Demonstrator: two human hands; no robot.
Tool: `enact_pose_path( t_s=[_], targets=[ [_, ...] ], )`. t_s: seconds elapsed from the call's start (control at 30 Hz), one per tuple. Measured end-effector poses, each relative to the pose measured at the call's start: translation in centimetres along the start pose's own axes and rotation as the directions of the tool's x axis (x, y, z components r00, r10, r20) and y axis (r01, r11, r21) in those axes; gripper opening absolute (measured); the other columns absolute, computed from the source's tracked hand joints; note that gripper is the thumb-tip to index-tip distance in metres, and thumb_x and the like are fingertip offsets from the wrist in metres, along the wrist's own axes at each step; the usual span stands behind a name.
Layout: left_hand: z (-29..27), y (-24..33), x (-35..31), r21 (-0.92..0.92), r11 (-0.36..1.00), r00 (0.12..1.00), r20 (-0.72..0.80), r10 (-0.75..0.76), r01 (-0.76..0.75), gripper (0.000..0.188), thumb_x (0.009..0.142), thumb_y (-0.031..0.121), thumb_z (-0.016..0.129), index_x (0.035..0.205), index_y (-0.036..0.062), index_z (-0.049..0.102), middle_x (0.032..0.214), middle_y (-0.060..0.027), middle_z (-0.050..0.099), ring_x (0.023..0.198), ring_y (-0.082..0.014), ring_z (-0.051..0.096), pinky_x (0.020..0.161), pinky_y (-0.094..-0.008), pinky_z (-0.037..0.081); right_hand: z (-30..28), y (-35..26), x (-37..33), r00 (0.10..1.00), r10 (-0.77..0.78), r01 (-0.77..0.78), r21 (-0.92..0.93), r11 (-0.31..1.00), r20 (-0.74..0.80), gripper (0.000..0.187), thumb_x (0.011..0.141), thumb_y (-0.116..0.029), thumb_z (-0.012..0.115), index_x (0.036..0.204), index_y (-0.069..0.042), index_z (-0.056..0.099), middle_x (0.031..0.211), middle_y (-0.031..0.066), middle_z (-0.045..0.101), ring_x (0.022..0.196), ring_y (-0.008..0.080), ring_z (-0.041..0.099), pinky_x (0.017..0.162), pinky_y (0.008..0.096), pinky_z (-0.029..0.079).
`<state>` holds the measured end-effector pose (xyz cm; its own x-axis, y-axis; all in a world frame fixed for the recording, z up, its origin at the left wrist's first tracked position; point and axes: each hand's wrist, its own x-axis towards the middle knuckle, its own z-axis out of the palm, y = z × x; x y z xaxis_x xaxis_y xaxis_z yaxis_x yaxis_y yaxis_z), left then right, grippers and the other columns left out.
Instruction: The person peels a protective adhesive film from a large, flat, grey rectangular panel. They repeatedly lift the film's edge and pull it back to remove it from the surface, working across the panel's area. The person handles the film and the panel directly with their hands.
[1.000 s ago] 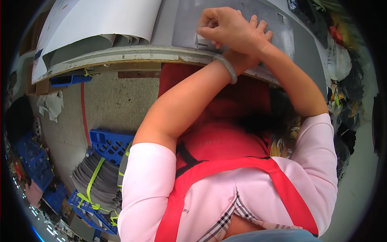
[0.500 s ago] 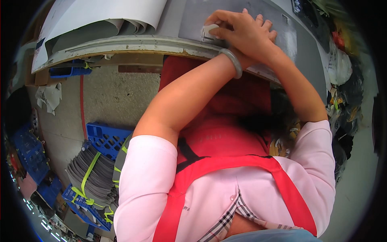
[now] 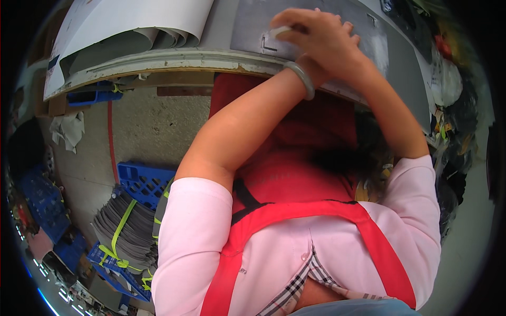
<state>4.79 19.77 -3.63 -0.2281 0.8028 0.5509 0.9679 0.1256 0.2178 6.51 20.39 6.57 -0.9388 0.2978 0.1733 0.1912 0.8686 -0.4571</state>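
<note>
My right hand [image 3: 321, 39] crosses over my left one above a grey flat plate [image 3: 245, 31] on the worktable. Its thumb and fingers pinch a small white piece [image 3: 280, 32], blurred and partly hidden, whose kind I cannot make out. Just below that piece, an L-shaped mark or cutout [image 3: 269, 46] shows near the plate's front edge. A similar small mark [image 3: 371, 20] lies toward the far right. My left hand [image 3: 349, 30] is mostly covered by the right; its fingertips stick out beyond it, spread on the plate. A grey bangle [image 3: 301, 79] circles my left wrist.
Large curled white-and-grey sheets [image 3: 142, 18] lie on the table's left, along its worn front edge [image 3: 174, 59]. On the floor at left stand blue crates [image 3: 141, 181] and a stack of grey sheets [image 3: 124, 224] tied with yellow-green straps. Plastic bags [image 3: 448, 87] pile up at right.
The right hand has risen slightly with the white piece, away from the L-shaped mark, which now shows uncovered. My left hand stays about where it was.
</note>
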Motion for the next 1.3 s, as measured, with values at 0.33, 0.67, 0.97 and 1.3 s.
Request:
enact_pose_path(
  t_s=[0.33, 0.67, 0.97, 1.3],
  targets=[
    [-3.1, -0.9, 0.7, -0.085, 0.995, 0.990, 0.123, 0.069, -0.059, 0.028, 0.090, 0.022, 0.060, 0.111, 0.0092, 0.074, 0.123, -0.0171, 0.065, 0.128, -0.0370, 0.054, 0.108, -0.0767, 0.025, -7.1, 22.7, -7.7, 0.783, 0.531, -0.484, 0.218, 0.847, -0.325, 0.034, 0.094, -0.032, 0.075, 0.110, -0.002, 0.075, 0.102, 0.0062, 0.072, 0.093, 0.0132, 0.063, 0.087, 0.0270, 0.049],
    [-3.9, -0.5, 0.8, -0.195, 0.981, 0.972, 0.228, 0.053, -0.007, 0.033, 0.091, 0.019, 0.057, 0.114, 0.0040, 0.075, 0.131, -0.0211, 0.061, 0.132, -0.0417, 0.051, 0.115, -0.0776, 0.017, -12.8, 38.9, -10.2, 0.766, 0.640, -0.418, 0.797, 0.436, 0.052, 0.046, 0.102, -0.020, 0.066, 0.138, 0.006, 0.055, 0.142, 0.0121, 0.057, 0.127, 0.0211, 0.058, 0.108, 0.0308, 0.048],
    [-3.7, -1.1, 0.8, -0.227, 0.974, 0.973, 0.228, 0.031, 0.022, 0.036, 0.088, 0.020, 0.059, 0.117, 0.0040, 0.075, 0.135, -0.0226, 0.059, 0.134, -0.0406, 0.050, 0.116, -0.0751, 0.016, -11.1, 33.3, -6.2, 0.830, 0.551, -0.482, 0.612, 0.627, 0.089, 0.043, 0.103, -0.027, 0.064, 0.140, -0.006, 0.060, 0.143, 0.0033, 0.057, 0.130, 0.0158, 0.054, 0.114, 0.0311, 0.037],
    [-3.1, -0.3, 1.2, -0.169, 0.986, 0.976, 0.216, 0.028, 0.009, 0.036, 0.091, 0.023, 0.057, 0.122, 0.0113, 0.073, 0.137, -0.0190, 0.059, 0.134, -0.0367, 0.051, 0.117, -0.0719, 0.020, -12.1, 37.7, -8.1, 0.678, 0.735, -0.313, 0.914, 0.259, 0.024, 0.049, 0.102, -0.025, 0.063, 0.143, 0.000, 0.055, 0.150, 0.0105, 0.052, 0.138, 0.0233, 0.049, 0.121, 0.0360, 0.031]
  ],
)
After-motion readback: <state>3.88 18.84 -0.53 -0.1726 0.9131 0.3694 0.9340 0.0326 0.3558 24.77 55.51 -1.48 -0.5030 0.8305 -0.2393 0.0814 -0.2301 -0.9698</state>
